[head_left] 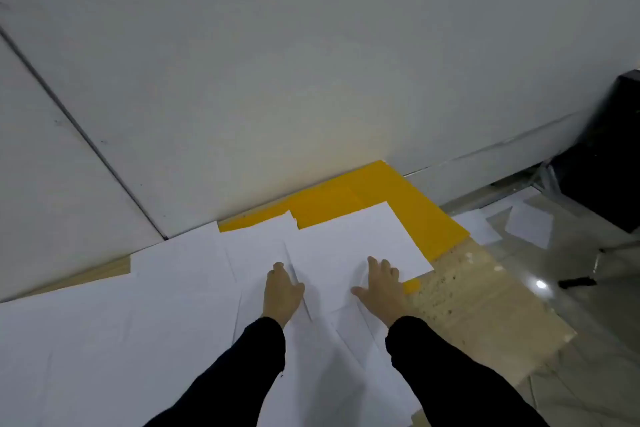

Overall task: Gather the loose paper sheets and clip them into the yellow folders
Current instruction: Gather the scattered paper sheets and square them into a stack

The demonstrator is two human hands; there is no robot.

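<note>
Item: loose paper sheets (173, 288), white, overlapping across the table (467, 305); beneath them we note yellow folders (398, 198), at the far edge against the wall (277, 80). Right hand (381, 288): fingers spread flat, pressing the top sheet (346, 246), gripping nothing. Left hand (282, 291): resting on the sheets beside a paper edge, fingers bent; we cannot tell whether they hold a sheet. Further floor sheets (526, 225) lie to the right.

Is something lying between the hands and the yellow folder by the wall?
Yes. Loose white paper sheets cover the near part of the flat yellow folder, between it and both hands. The left hand and the right hand rest on those sheets. Only the folder's far and right edges show.
</note>
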